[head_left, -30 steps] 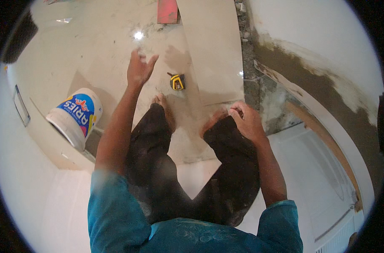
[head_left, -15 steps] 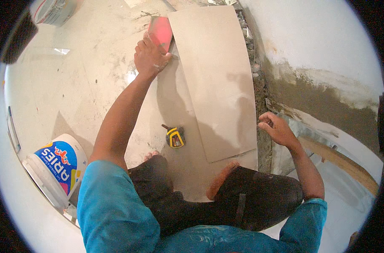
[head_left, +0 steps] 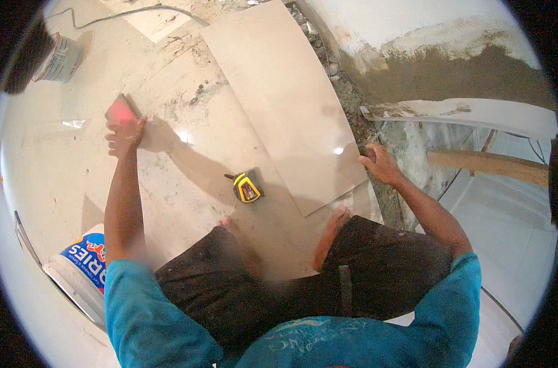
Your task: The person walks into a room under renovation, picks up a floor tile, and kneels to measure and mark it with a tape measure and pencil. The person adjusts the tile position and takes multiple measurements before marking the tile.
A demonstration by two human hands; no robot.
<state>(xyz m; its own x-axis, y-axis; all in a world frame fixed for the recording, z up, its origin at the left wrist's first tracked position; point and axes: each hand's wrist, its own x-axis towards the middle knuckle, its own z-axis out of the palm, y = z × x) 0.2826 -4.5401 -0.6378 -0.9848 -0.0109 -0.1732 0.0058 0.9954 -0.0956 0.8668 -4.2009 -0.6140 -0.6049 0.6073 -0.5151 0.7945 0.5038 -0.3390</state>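
My left hand (head_left: 126,135) holds a flat pink-red piece with a dark edge (head_left: 123,111) low over the floor at the left; its exact kind I cannot make out. A large beige tile (head_left: 279,104) lies lengthwise to the right of the middle. By its right edge is my right hand (head_left: 383,164), fingers loosely bent and apart, with nothing seen in them. Whether the fingertips touch the tile I cannot tell. A yellow and black tape measure (head_left: 247,187) rests on the floor between my feet and the tile.
Broken rubble (head_left: 335,70) fills a gap between the tile and a white wall with a damp mortar patch (head_left: 438,73). A wooden beam (head_left: 487,167) spans the lower area at right. White buckets stand at lower left (head_left: 70,276) and upper left (head_left: 63,58). A cable (head_left: 138,9) crosses the back.
My left hand has carried the pink-red piece from beside the tile's far left edge out to the left. My right hand stays by the tile's right edge. The view has shifted.
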